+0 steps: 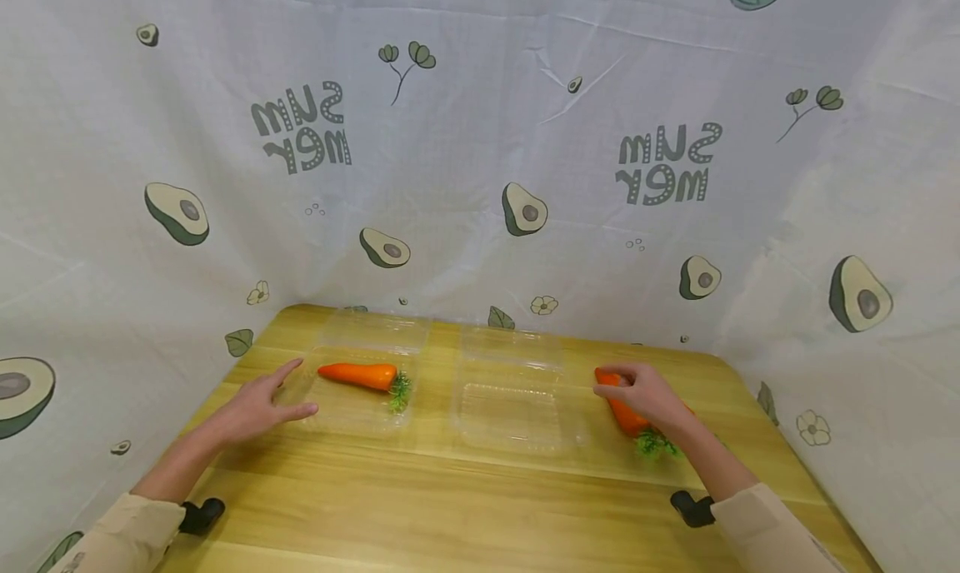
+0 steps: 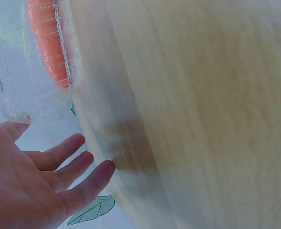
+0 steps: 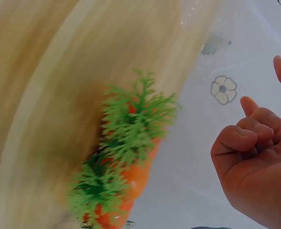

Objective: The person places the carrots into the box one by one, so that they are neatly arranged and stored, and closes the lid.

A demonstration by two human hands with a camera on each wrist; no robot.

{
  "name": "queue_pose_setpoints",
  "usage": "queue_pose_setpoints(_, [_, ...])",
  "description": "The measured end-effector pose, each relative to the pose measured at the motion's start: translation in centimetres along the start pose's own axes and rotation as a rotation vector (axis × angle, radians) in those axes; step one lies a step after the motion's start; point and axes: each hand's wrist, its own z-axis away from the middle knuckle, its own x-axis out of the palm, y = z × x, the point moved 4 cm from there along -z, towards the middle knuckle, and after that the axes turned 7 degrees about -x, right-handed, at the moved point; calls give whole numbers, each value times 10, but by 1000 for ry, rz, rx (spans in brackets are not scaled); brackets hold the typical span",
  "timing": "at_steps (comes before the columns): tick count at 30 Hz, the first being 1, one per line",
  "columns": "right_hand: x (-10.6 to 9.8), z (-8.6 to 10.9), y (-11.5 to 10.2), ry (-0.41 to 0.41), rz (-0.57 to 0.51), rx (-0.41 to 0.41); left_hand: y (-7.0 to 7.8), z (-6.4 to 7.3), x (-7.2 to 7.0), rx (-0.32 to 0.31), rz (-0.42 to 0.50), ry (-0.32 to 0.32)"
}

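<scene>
Clamshell holds a carrot beside the spread left hand. The right hand hovers, loosely curled, near two carrots.

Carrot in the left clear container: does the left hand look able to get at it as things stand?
Probably yes: the left hand, fingers extended and holding nothing, is at the left side of the clear container, whose lid appears swung back, so nothing seems to cover the carrot from above.
</scene>
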Motion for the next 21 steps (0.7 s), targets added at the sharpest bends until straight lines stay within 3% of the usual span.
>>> queue_pose_setpoints(14, [-2, 13, 28, 32, 4, 30, 0, 0, -1, -6, -4, -3])
queue_pose_setpoints(21, [-2, 16, 42, 80, 95, 76, 3, 1, -2, -3, 12, -11])
